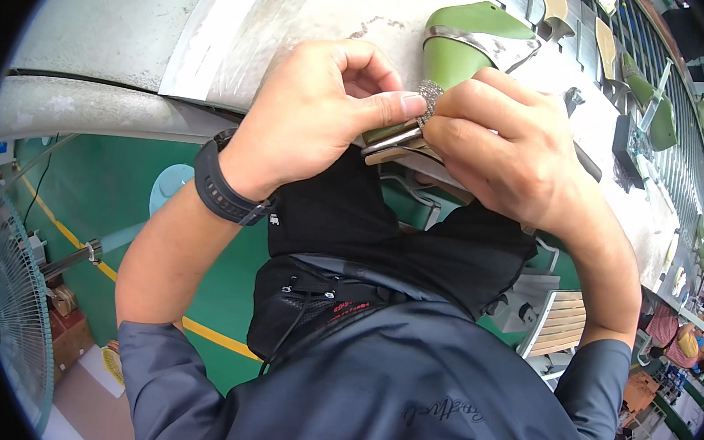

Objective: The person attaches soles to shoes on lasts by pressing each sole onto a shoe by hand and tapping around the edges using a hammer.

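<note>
Both hands pinching sparkly round ornament (429, 98) over green shoe (458, 46) at bench edge; left fingers (388, 105) and right fingers (462, 99) clamped on its rim; small, stiff, probably slippery

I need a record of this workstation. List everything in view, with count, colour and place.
Round sparkly silver ornament: one, silver, pinched between both hands' fingertips.
Green high-heeled shoe: one, green with a silver strap, on the bench behind the hands.
Grey metal workbench: one, grey, across the top.
Further green shoes: several, green, along the line at right.
Standing fan: one, pale green, far left.
Green floor with yellow line: below the bench, left.
Black wristband: one, on the left wrist.
Left hand: gripping the ornament.
Right hand: gripping the ornament.
</note>
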The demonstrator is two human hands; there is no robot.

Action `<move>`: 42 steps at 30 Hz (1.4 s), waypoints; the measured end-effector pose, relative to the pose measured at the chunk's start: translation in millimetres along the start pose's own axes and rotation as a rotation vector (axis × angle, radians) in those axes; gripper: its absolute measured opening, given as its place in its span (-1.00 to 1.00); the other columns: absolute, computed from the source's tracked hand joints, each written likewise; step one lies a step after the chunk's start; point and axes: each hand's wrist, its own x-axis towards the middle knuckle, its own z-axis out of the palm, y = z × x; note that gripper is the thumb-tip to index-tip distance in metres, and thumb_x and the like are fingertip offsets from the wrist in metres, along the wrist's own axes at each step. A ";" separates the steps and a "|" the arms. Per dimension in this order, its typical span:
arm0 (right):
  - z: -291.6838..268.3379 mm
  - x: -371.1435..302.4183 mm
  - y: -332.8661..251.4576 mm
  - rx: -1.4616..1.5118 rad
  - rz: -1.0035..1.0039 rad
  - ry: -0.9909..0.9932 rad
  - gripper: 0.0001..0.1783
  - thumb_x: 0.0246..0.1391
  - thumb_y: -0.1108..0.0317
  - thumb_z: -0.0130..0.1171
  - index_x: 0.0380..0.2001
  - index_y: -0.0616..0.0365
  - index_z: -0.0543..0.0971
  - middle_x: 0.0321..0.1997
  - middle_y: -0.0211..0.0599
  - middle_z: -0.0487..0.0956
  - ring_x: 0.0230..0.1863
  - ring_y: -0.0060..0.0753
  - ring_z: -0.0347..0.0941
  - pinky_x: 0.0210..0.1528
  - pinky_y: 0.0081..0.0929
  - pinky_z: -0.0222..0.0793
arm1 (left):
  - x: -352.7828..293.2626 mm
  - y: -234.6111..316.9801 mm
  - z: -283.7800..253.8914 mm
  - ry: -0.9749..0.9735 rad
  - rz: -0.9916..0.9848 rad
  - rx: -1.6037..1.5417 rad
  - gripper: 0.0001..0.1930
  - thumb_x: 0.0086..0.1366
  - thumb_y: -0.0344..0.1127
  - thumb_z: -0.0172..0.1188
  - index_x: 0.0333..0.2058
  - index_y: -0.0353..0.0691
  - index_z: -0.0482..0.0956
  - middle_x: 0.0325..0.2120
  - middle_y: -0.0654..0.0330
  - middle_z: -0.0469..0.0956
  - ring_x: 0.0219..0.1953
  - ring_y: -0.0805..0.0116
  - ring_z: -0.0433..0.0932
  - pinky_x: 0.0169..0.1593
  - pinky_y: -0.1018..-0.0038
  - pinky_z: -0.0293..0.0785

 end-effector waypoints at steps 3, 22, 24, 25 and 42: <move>-1.2 -4.4 -2.8 0.009 0.008 -0.014 -0.66 -0.31 0.55 0.43 -0.33 0.15 0.66 -0.29 -0.33 0.53 -0.38 -0.28 0.49 -0.43 -0.36 0.45 | 0.0 7.0 -1.8 -0.034 -0.016 0.015 -0.84 0.37 -0.39 0.42 -0.22 -0.33 0.64 -0.32 0.26 0.70 -0.25 0.57 0.66 -0.16 0.59 0.59; 6.6 -37.7 -27.3 0.089 0.366 0.163 -0.66 -0.21 0.56 0.52 -0.28 0.21 0.67 0.13 -0.14 0.64 -0.05 -0.04 0.61 -0.05 -0.22 0.58 | 17.5 36.1 -10.7 -0.202 0.033 0.384 -0.74 0.24 -0.45 0.51 -0.17 -0.33 0.63 -0.30 0.25 0.69 -0.21 0.50 0.71 -0.11 0.55 0.65; 9.6 -38.5 -26.6 0.086 0.360 0.173 -0.68 -0.21 0.56 0.52 -0.30 0.21 0.67 0.14 -0.14 0.65 -0.04 -0.04 0.60 -0.05 -0.22 0.57 | 20.6 43.0 -12.4 -0.260 0.005 0.398 -0.74 0.22 -0.44 0.52 -0.20 -0.31 0.61 -0.33 0.26 0.68 -0.24 0.54 0.69 -0.15 0.57 0.64; 12.4 -39.8 -25.5 0.076 0.357 0.190 -0.68 -0.21 0.56 0.52 -0.30 0.21 0.67 0.13 -0.14 0.65 -0.05 -0.05 0.59 -0.06 -0.22 0.57 | 21.6 47.3 -11.4 -0.262 0.003 0.401 -0.74 0.22 -0.44 0.52 -0.20 -0.31 0.61 -0.33 0.26 0.68 -0.24 0.54 0.69 -0.15 0.57 0.64; 38.2 -26.1 -16.4 -0.060 0.279 0.325 -0.70 -0.14 0.47 0.55 -0.35 0.24 0.60 0.00 -0.16 0.66 -0.18 -0.07 0.57 -0.18 -0.24 0.56 | 27.2 50.7 -15.9 -0.297 -0.120 0.365 -0.80 0.24 -0.47 0.47 -0.27 -0.27 0.57 -0.38 0.35 0.62 -0.32 0.65 0.61 -0.24 0.65 0.55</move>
